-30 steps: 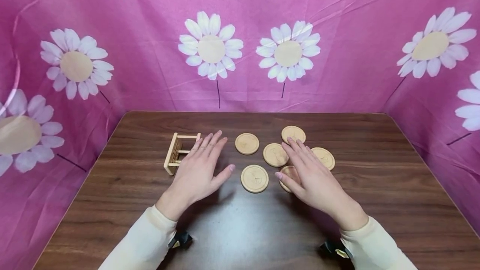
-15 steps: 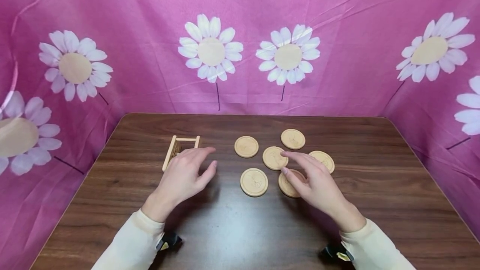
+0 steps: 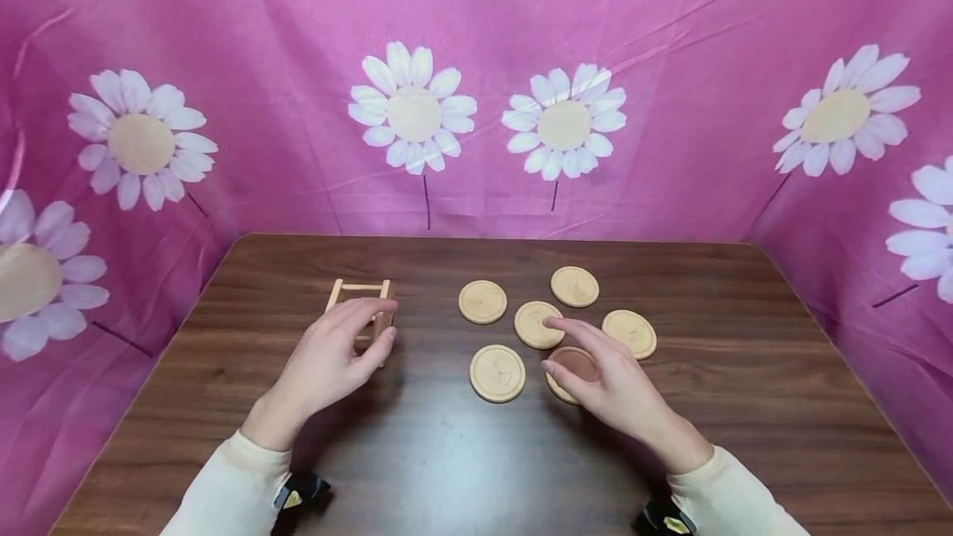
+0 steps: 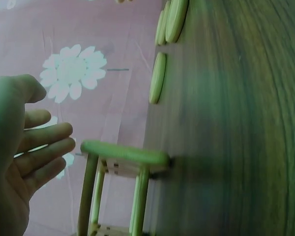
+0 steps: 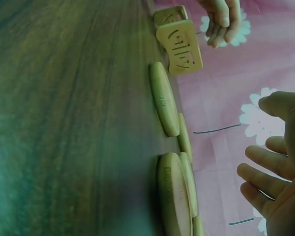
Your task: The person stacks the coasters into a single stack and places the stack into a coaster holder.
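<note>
In the head view my left hand hovers over the small wooden coaster rack, hiding much of its near part. Its thumb and fingers are relaxed, apart and hold nothing; the left wrist view shows the rack's end panel just beyond the fingertips. My right hand hangs over a round wooden coaster, partly covering it. Its index fingertip overlaps the middle coaster in this view. The right wrist view shows this hand raised off the coasters, with nothing between its fingers.
Other round coasters with engraved lines lie flat: one at the front, one behind it, one at the back and one at the right. A pink flowered cloth surrounds the dark wooden table.
My left hand has moved left and nearer over the rack, its fingers bending from a flat spread. My right hand has drawn back slightly, fingers more bent. The coasters keep their arrangement.
</note>
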Demonstrator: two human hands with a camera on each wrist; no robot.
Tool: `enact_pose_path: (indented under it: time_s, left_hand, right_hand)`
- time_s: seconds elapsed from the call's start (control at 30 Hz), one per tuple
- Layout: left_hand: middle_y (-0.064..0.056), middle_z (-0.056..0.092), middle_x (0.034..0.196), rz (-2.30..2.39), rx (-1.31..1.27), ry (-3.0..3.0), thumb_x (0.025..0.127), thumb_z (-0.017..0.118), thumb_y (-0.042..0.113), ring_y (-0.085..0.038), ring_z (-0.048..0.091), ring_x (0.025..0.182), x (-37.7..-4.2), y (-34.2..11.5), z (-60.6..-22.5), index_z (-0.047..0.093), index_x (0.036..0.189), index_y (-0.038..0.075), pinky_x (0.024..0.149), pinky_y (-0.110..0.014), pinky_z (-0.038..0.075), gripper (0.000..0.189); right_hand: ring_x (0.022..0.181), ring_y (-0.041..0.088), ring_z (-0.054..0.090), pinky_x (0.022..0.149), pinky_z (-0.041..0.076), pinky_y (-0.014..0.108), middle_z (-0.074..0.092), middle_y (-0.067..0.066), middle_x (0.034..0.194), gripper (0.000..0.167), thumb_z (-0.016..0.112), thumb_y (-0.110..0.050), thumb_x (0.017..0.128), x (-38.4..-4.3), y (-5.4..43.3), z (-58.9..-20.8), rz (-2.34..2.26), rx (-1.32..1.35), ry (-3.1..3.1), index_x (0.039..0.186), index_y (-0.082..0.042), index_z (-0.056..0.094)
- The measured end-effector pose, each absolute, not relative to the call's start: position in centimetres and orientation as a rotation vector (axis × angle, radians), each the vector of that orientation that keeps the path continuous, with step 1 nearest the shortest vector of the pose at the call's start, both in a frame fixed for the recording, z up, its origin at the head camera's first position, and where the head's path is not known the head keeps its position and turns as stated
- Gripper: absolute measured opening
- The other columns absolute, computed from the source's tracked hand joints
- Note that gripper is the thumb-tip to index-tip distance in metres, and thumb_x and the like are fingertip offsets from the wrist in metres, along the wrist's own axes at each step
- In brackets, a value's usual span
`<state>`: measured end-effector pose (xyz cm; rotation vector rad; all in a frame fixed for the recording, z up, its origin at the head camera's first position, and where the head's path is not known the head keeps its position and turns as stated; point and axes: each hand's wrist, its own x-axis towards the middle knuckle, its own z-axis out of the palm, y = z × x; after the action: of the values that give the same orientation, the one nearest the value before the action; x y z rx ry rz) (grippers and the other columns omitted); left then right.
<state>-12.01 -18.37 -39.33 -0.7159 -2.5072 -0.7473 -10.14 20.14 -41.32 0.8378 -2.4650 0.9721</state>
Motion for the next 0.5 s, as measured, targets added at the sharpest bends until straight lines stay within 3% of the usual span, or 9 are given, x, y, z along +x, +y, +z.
enact_pose_path:
  time_s: [0.3,0.5]
  left_hand:
    - [-0.004,0.079,0.122,-0.831,-0.693,-2.474,0.095,0.077,0.007,-0.025,0.073,0.115,-12.3,-20.4,-39.9,0.075,0.127,0.007,0.100,-0.035,0.053,0.032]
    - [-0.003,0.078,0.123,-0.891,-0.687,-2.456,0.093,0.079,0.003,-0.016,0.067,0.099,-12.7,-21.6,-40.3,0.074,0.128,0.010,0.093,-0.015,0.045,0.036]
  right_hand:
    - [0.122,0.029,0.072,0.112,0.041,0.010,0.075,0.008,0.136,0.062,0.090,-0.010,0.085,-9.8,19.8,-41.9,0.966,0.820,-2.514,0.142,-0.006,0.066]
    - [0.126,0.032,0.070,0.106,0.055,0.048,0.074,0.005,0.138,0.066,0.092,-0.013,0.083,-9.6,19.8,-42.2,0.919,0.786,-2.543,0.144,-0.010,0.066]
